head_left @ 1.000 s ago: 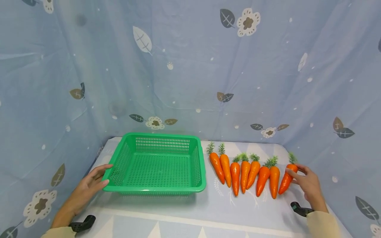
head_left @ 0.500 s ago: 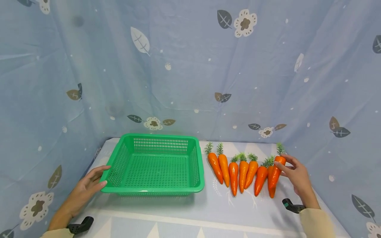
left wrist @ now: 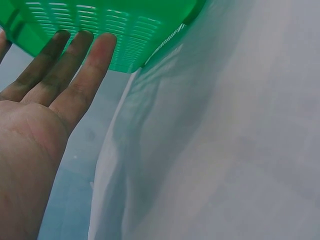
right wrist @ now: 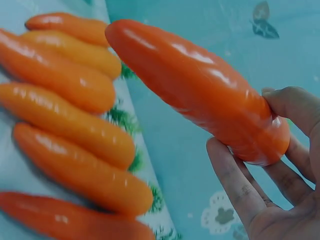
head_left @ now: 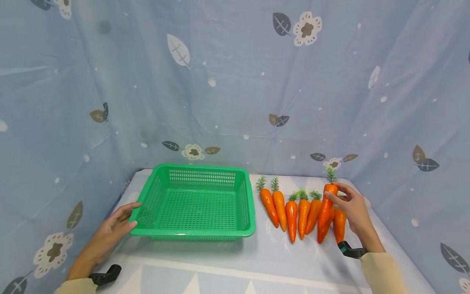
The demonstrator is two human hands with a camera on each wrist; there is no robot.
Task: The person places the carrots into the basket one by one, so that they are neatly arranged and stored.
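A carrot [head_left: 326, 204] with a green leafy top is pinched near its thick end by my right hand [head_left: 350, 208]. It is raised over the row of carrots, its tip down in the head view. In the right wrist view the held carrot [right wrist: 200, 90] has thumb and fingers around its wide end. My left hand [head_left: 110, 230] is at the left rim of a green plastic basket [head_left: 191, 233]. The left wrist view has its fingers [left wrist: 82, 90] extended against the basket's perforated side wall [left wrist: 135, 30].
Several carrots [head_left: 291, 220] lie side by side to the right of the basket, leafy tops pointing away. The basket's inside shows its bare mesh floor. A patterned blue cloth [head_left: 235, 81] hangs behind and on both sides of the white-covered table [head_left: 205, 265].
My right hand has lifted the rightmost carrot and carried it left over the neighbouring carrots. My left hand stays at the basket's rim.
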